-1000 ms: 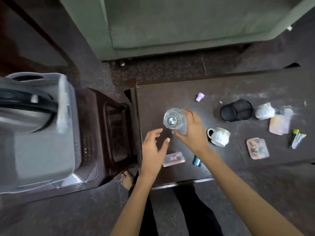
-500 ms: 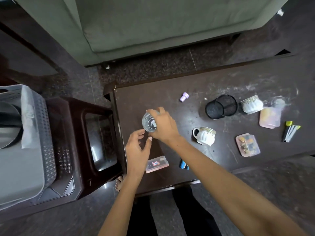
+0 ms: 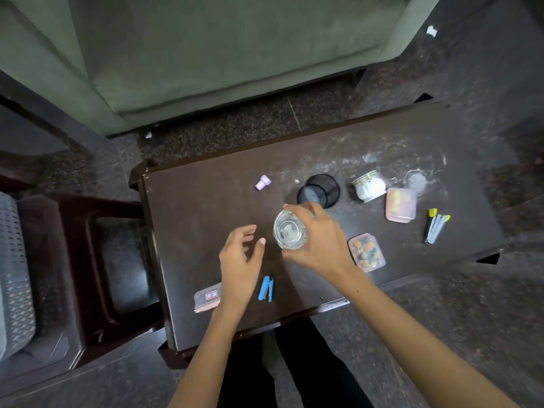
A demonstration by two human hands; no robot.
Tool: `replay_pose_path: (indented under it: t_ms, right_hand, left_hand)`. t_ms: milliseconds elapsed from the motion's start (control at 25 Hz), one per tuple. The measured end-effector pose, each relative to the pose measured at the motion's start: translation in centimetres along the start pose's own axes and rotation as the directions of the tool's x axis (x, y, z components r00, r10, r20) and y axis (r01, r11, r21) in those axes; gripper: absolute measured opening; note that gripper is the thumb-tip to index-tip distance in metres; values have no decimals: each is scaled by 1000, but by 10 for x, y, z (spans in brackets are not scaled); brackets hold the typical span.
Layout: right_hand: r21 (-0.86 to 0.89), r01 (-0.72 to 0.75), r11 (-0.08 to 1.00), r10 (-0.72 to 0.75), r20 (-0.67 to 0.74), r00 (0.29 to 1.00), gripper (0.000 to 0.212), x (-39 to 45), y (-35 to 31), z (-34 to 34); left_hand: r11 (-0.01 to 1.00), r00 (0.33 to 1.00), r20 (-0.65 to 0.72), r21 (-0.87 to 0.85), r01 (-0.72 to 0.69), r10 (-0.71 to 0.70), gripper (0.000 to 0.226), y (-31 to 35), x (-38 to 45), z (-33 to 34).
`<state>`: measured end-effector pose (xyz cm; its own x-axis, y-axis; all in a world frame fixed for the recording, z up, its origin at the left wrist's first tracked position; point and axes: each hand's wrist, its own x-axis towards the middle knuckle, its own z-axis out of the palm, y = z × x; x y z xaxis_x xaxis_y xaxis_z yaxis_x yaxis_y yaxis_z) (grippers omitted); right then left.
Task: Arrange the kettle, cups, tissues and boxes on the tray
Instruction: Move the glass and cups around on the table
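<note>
The right hand (image 3: 319, 242) grips a clear glass (image 3: 290, 233) from the side, its fingers (image 3: 297, 208) curled round the far wall and the thumb on the near wall, above the middle of the dark bench (image 3: 206, 207). Whether the glass touches the bench I cannot tell. The left hand (image 3: 240, 257) hovers just beside the glass, fingers loosely spread and holding nothing.

Behind the glass lies a black mesh cup (image 3: 319, 191) on its side, and to its right a white patterned cup (image 3: 369, 186), also tipped over. Right of that sits a pink box (image 3: 401, 205), with pens (image 3: 435, 228) beyond it. A clear box of small mixed items (image 3: 367, 252) lies just right of the right wrist. Near the front edge are a blue stapler (image 3: 266, 288) and a small flat box (image 3: 207, 297), partly hidden by the left forearm. A lilac cap (image 3: 263, 182) lies toward the back. At the far left edge, a grey perforated tray (image 3: 13, 275) rests on a dark chair (image 3: 97, 260).
</note>
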<state>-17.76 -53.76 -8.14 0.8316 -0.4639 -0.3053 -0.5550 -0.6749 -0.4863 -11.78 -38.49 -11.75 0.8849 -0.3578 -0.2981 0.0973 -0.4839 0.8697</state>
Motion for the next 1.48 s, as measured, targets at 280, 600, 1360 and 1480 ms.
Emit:
replay_pose_path:
  t_ms: [280,600,1360,1480]
  right_hand:
    - [62,-109,992,115,-116,987,81,-14,40,-48]
    - [54,-241,969,247,-157,956,80,-16,90,-75]
    - [-6,-53,999,54,157,986,86,29,195,-109]
    - [-18,-15,1000,18,178,984,85,32,199,-106]
  left_hand:
    - [993,968,230,33,-113,103,32,28,5,47]
    - [966,917,333,60,-253,220,28,51,19,94]
    - [781,794,602,533,-324,-82,24,98,151,277]
    - [874,804,582,448,-190,-123,22,99,158,280]
